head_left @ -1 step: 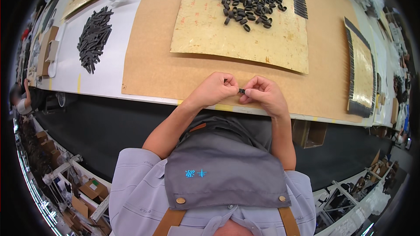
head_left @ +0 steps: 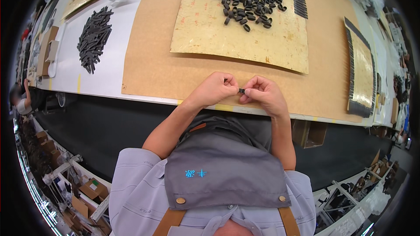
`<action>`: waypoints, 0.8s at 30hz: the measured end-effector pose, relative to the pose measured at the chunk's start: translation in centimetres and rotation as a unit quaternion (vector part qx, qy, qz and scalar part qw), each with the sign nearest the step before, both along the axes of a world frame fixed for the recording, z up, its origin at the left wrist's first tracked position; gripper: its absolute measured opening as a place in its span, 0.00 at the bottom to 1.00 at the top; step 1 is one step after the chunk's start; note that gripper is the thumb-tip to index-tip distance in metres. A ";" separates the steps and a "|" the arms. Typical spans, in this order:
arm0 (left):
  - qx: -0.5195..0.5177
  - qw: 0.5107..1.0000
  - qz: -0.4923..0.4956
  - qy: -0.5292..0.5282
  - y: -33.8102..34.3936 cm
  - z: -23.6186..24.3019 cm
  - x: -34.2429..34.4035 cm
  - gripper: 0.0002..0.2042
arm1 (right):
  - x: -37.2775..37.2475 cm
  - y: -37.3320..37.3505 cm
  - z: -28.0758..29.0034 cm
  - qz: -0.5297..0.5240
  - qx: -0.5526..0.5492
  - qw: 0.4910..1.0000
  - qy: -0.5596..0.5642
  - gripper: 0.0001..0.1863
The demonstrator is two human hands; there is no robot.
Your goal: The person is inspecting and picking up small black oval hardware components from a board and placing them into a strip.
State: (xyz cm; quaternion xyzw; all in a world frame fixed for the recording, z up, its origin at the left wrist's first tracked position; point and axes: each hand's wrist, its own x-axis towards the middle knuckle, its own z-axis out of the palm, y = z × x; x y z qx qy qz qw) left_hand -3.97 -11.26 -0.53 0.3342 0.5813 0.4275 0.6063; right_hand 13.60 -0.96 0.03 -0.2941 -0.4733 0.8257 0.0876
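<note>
A small black strip is pinched between both my hands just above the table's near edge, with most of it covered by fingers. My left hand closes thumb and forefinger on its left end. On its right end, the thumb and fingers of my right hand are closed. Beyond the hands lies a yellowish board bearing a heap of small black loops. A row of flat black strips lines that board's right edge.
Brown paper covers the table's middle. A pile of loose black strips lies left on the white tabletop. At right, another yellowish board has black strips along its edges. Cardboard boxes stand far left; another person is beyond the left end.
</note>
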 end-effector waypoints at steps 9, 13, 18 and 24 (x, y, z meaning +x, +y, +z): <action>-0.008 1.000 0.004 0.004 0.1 0.1 0.0 0.06 | -0.5 -0.2 -0.2 -0.017 0.010 1.000 -0.010 0.05; -0.009 1.000 0.000 0.010 0.1 0.0 -0.1 0.06 | -0.6 -0.3 -0.3 -0.018 0.012 1.000 -0.018 0.05; -0.005 1.000 -0.004 0.013 0.0 -0.3 0.0 0.06 | -0.6 -0.3 -0.2 -0.020 0.011 1.000 -0.021 0.05; -0.008 1.000 -0.004 0.015 0.0 -0.2 0.0 0.06 | -0.6 -0.4 -0.3 -0.020 0.013 0.999 -0.023 0.05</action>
